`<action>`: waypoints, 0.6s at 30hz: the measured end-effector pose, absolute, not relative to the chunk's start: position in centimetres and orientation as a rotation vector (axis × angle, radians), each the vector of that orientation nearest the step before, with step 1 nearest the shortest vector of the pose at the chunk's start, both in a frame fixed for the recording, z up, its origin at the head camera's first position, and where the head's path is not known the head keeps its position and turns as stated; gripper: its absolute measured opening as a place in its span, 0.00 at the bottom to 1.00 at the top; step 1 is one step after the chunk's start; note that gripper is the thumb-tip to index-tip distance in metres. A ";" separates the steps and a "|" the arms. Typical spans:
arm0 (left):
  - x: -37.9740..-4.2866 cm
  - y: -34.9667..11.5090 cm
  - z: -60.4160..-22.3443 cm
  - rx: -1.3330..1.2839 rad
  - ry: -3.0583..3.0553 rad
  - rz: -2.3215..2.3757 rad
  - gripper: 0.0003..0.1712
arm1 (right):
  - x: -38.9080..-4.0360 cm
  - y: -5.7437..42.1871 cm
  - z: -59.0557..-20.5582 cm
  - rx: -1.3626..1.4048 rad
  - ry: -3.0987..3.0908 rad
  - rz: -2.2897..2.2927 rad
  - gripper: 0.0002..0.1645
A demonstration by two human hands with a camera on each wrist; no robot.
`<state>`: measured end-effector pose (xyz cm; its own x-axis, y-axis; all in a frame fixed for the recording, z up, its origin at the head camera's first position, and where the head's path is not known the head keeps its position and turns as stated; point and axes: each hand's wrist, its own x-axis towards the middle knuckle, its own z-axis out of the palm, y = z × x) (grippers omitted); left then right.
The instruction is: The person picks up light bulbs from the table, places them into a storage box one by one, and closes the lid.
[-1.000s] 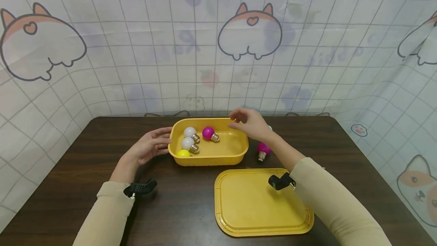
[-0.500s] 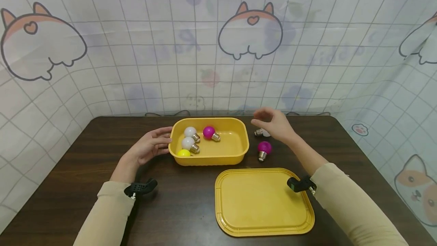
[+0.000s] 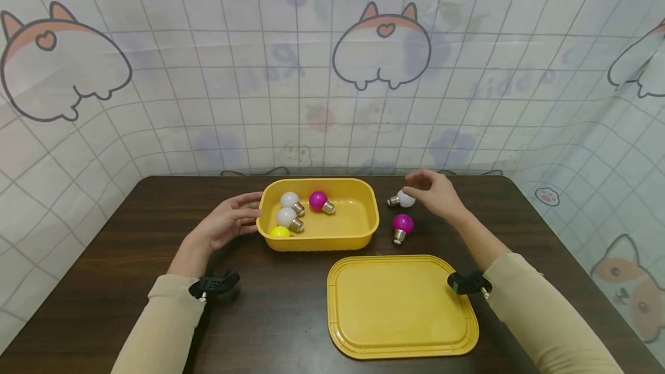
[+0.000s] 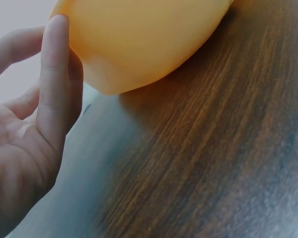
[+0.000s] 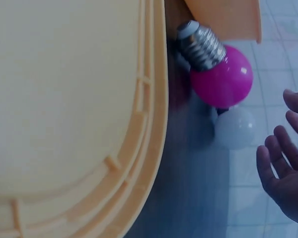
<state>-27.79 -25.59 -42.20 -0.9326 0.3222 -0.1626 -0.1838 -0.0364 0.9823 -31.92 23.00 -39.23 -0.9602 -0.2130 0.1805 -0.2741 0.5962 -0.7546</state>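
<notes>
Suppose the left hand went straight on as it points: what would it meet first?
The yellow plastic tub, at its nearest end. The left hand has fingertips at or against it; contact is unclear.

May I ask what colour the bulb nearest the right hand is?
White; the bulb shows best in the head view.

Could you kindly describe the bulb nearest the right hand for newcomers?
On the table is a yellow box. Right of it, by the right hand, lies the white bulb. Its neighbour is a magenta bulb; other white bulbs lie inside the box.
</notes>
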 end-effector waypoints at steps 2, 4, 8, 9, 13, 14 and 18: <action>-27.8 -25.6 -42.2 0.151 1.905 2.029 0.39 | -32.0 23.3 -39.5 0.399 -2.769 1.331 0.24; -27.8 -25.6 -42.2 0.153 1.909 2.025 0.39 | -32.1 23.6 -39.8 0.387 -2.795 1.340 0.26; -27.7 -25.7 -42.2 0.146 1.912 2.023 0.39 | -32.2 23.8 -40.1 0.379 -2.829 1.358 0.29; -27.7 -25.7 -42.2 0.143 1.912 2.024 0.39 | -32.3 23.9 -40.2 0.380 -2.836 1.363 0.29; -27.7 -25.7 -42.1 0.142 1.912 2.027 0.38 | -32.7 23.9 -40.6 0.396 -2.873 1.348 0.31; -27.7 -25.7 -42.1 0.143 1.914 2.026 0.38 | -32.9 23.9 -40.7 0.401 -2.883 1.339 0.31; -27.7 -25.6 -42.1 0.146 1.920 2.020 0.38 | -33.1 23.9 -40.9 0.429 -2.916 1.288 0.34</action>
